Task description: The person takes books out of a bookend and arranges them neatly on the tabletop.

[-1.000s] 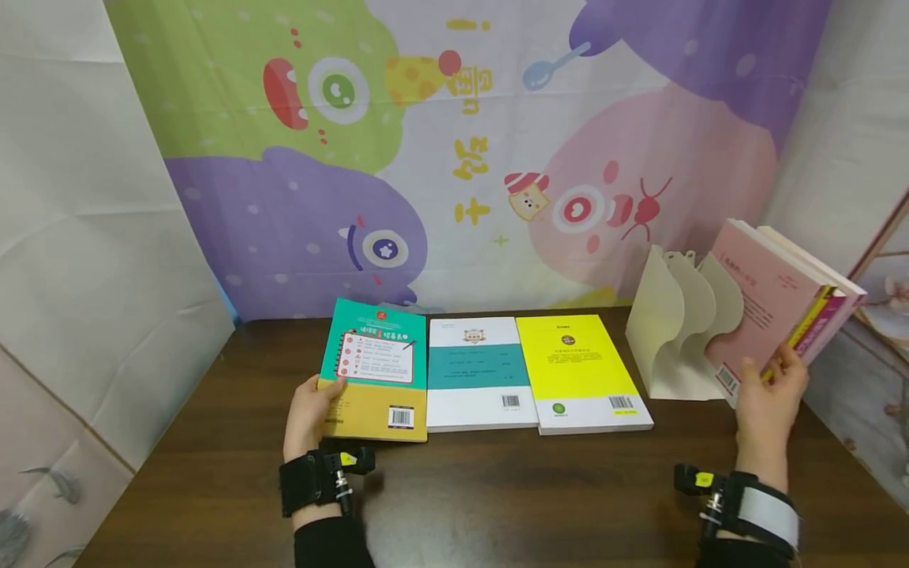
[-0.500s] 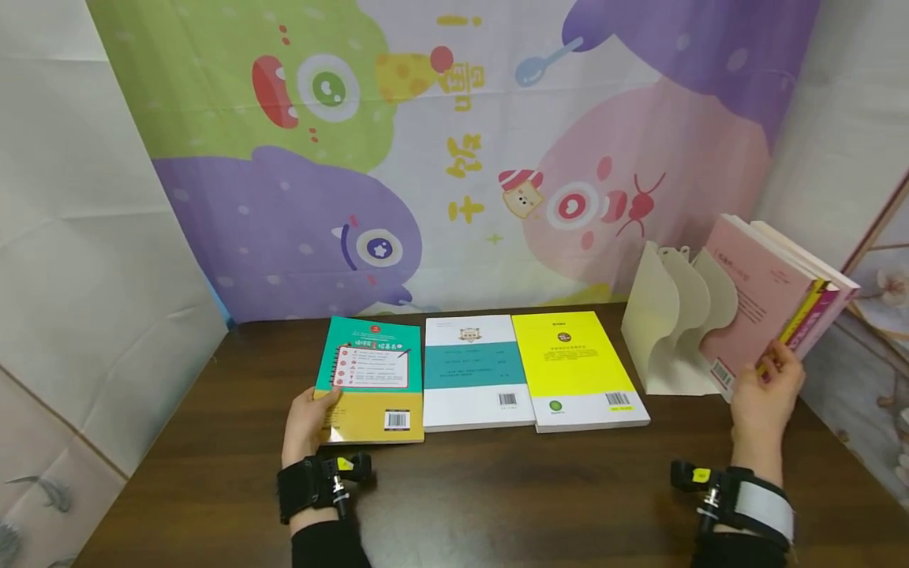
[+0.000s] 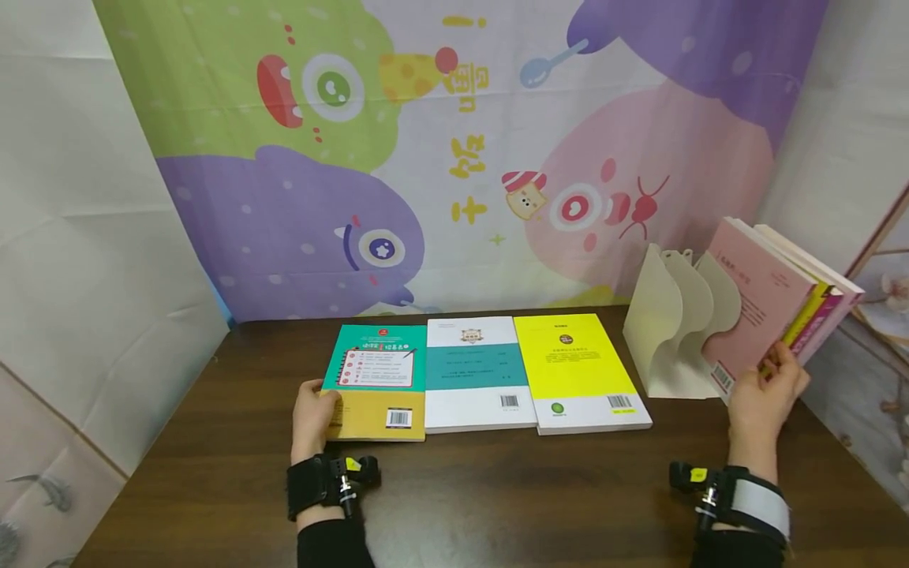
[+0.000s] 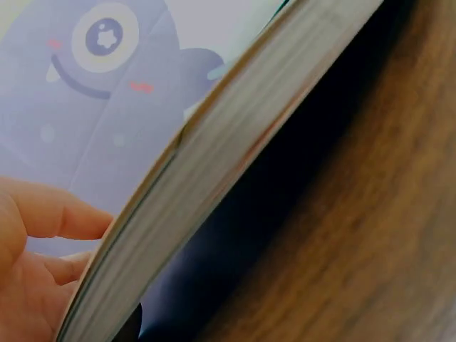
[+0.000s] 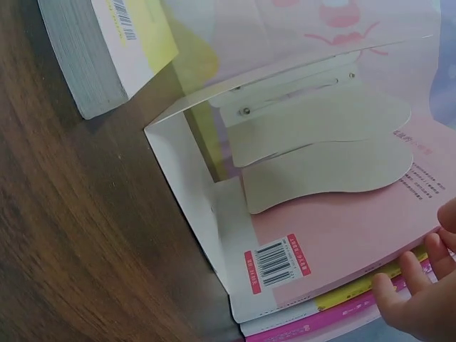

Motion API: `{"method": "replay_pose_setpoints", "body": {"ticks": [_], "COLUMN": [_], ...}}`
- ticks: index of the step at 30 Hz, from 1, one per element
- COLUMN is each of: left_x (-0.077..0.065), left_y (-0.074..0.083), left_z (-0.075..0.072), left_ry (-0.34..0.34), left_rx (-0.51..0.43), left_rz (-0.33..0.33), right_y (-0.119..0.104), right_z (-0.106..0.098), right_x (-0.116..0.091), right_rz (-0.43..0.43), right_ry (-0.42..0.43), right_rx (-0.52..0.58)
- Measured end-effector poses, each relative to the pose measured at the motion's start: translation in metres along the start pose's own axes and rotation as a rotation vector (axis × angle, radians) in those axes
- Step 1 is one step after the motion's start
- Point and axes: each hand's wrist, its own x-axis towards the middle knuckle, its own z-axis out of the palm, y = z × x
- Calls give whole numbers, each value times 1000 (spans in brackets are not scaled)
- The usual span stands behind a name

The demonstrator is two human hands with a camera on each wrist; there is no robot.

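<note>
In the head view my left hand [image 3: 312, 410] pinches the left edge of a book [image 3: 376, 381] with a green and yellow cover, thumb on top. The left wrist view shows the book's page edge [image 4: 206, 149] slanting over a dark shadow. A white book with a teal band [image 3: 477, 367] lies right beside it, then a yellow book [image 3: 571, 359]. At the right, my right hand [image 3: 763, 406] touches the spines of several books leaning in a cream bookend [image 3: 649, 347]. The outermost has a pink cover [image 5: 342, 235]; yellow and magenta spines [image 5: 356, 290] show behind it.
The brown wooden table [image 3: 525, 497] bears everything. Behind it hangs a cloth [image 3: 319, 229] with cartoon monsters. White curtains [image 3: 78, 197] close off the left side. The bookend's wavy dividers [image 5: 328, 171] stand up between the yellow book and the pink one.
The green and yellow book's raised far edge has come down, and the book now lies level beside the white one, with my left hand still on it. My right hand has stayed at the spines.
</note>
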Motion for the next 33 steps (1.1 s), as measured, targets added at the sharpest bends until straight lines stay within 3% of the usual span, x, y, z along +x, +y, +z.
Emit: {"method": "replay_pose_setpoints", "body": {"ticks": [9,12,20,24,28,33], "left_x": [3,4,6,9,8,5], "left_y": [-8,-9,-12,-10,-9,-8], "left_z": [-3,-4,0,0,-2,-5], "left_ry": [35,38,-16,-44,-66,-30], "left_rx": [127,148,194,201,219,262], "left_rz": [56,68,144,147,129,149], "right_y": [6,8,5,5,7,9], "right_z": [2,2,-1,-2,-3,-4], "right_x": [1,-1,3,3,5,12], "right_rz": [-61,-43,-11,0,23,5], "right_ry": [63,65,67,68,66,64], "right_rx": [-13,-11,-1,-2,-68,-272]}}
